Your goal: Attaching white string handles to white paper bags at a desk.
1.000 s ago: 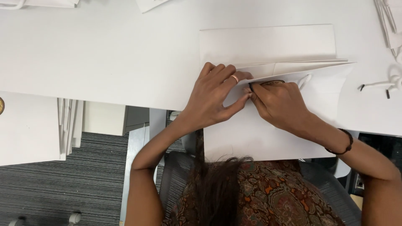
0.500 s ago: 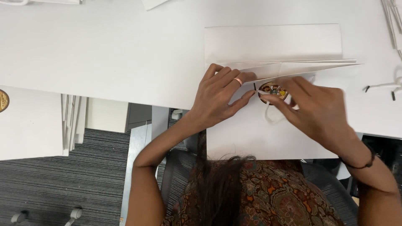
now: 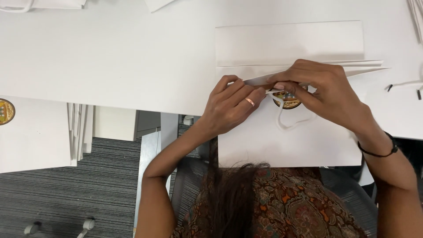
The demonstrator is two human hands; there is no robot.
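Bright, even overhead light washes out the white table, with soft shadows and sharp focus.

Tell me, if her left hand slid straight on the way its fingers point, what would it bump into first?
Most likely the right hand. The left hand points its fingers rightward along the folded edge of the white paper bag, and the two hands' fingertips already nearly meet there, above the round gold sticker.

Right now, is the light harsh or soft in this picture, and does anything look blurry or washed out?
In the head view the light is soft and even: the hands, left hand and right hand, cast only faint shadows on the white paper bag. The white table is bright, nearly washed out, so the bag's edges barely stand out. The hands look sharp; the hair close to the camera is slightly soft.
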